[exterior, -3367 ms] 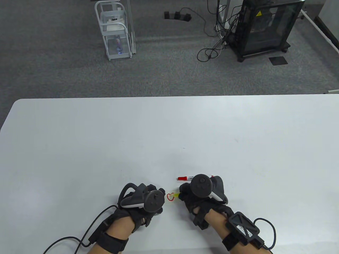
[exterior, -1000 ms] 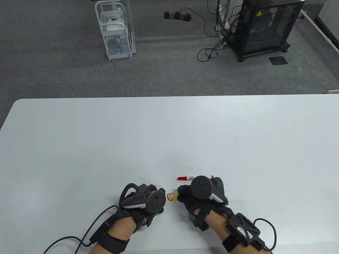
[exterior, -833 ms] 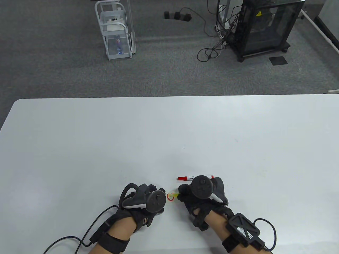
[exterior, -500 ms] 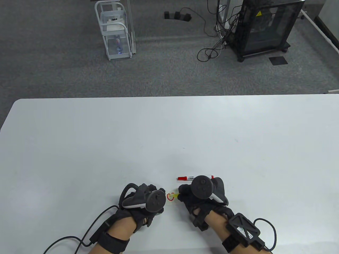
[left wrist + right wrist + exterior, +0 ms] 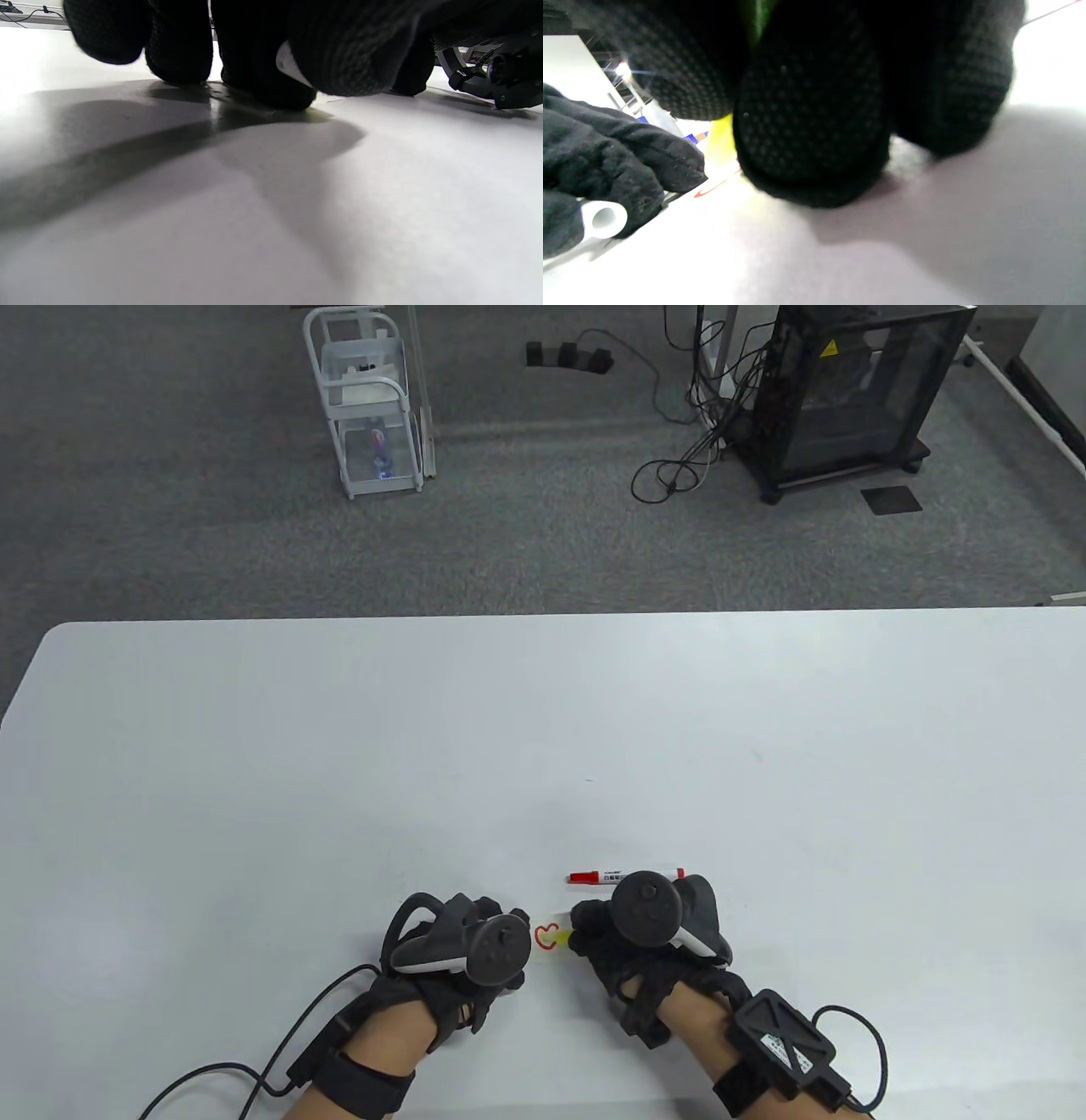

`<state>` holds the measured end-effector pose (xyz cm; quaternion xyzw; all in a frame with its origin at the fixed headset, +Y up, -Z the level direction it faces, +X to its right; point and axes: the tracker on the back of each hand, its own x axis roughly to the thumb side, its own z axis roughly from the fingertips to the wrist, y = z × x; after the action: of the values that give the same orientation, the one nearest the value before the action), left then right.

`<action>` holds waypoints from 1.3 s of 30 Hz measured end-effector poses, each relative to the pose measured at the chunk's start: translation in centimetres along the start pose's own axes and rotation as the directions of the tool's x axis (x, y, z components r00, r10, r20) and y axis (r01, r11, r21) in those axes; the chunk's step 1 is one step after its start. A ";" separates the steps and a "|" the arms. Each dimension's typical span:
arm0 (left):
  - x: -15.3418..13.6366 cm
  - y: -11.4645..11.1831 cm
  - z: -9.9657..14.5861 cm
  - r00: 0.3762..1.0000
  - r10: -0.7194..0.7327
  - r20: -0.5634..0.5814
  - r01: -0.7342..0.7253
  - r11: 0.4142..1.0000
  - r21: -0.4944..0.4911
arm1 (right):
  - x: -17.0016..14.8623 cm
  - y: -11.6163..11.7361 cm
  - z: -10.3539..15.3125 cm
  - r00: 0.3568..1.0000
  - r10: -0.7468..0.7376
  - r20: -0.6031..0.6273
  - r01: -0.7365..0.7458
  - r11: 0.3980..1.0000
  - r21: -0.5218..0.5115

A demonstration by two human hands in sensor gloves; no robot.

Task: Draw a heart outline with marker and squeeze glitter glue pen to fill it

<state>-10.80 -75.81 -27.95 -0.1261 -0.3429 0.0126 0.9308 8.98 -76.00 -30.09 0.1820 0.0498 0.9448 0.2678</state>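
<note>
A small red heart outline is drawn on the white table between my two hands. My right hand grips a yellow glitter glue pen, whose tip sits at the heart's right side. In the right wrist view the yellow pen pokes out below my curled fingers, above the red line. My left hand rests left of the heart, curled round a small white cap. The red marker lies capped on the table just behind my right hand.
Beyond the table's far edge, on the grey carpet, stand a white wire rack and a black cabinet with loose cables. Cables trail from both wrists toward the near table edge.
The yellow pen tip has made small moves over the heart, reaching further left inside it and then drawing back to its right side. My left hand and the marker have stayed put.
</note>
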 end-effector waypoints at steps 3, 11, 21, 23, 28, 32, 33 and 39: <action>0.0 0.0 0.0 1.000 0.001 0.000 -0.001 1.000 0.000 | 0.1 0.0 0.0 1.000 0.013 -0.001 -0.013 1.000 0.006; 0.0 0.0 0.0 1.000 0.002 0.000 -0.002 1.000 0.000 | 0.1 0.0 0.1 1.000 0.011 0.001 -0.011 1.000 0.002; 0.0 0.0 0.0 1.000 0.004 0.000 -0.004 1.000 0.000 | 0.2 0.0 0.3 0.999 0.012 0.047 -0.013 1.000 0.017; 0.0 0.0 0.0 1.000 0.003 0.000 -0.003 1.000 0.000 | 0.4 0.0 0.3 0.998 0.025 0.052 -0.026 0.999 0.023; 0.0 0.0 0.0 1.000 0.005 0.000 -0.005 1.000 0.000 | 0.4 -0.1 0.3 0.999 0.038 0.027 -0.039 0.999 0.003; 0.0 0.0 0.0 1.000 0.005 0.000 -0.005 1.000 0.001 | 0.4 -0.1 0.3 0.999 0.042 0.030 -0.042 0.999 0.003; 0.0 0.0 0.0 1.000 0.006 0.000 -0.006 1.000 0.001 | 0.4 -0.1 0.3 0.998 0.045 0.034 -0.045 0.999 0.004; -0.1 0.0 0.0 1.000 0.006 0.000 -0.006 1.000 0.000 | 0.3 -0.1 0.3 0.999 0.036 0.026 -0.036 0.999 0.000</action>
<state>-10.86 -75.78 -27.97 -0.1272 -0.3425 0.0156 0.9307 8.91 -75.82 -29.77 0.1951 0.0433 0.9471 0.2513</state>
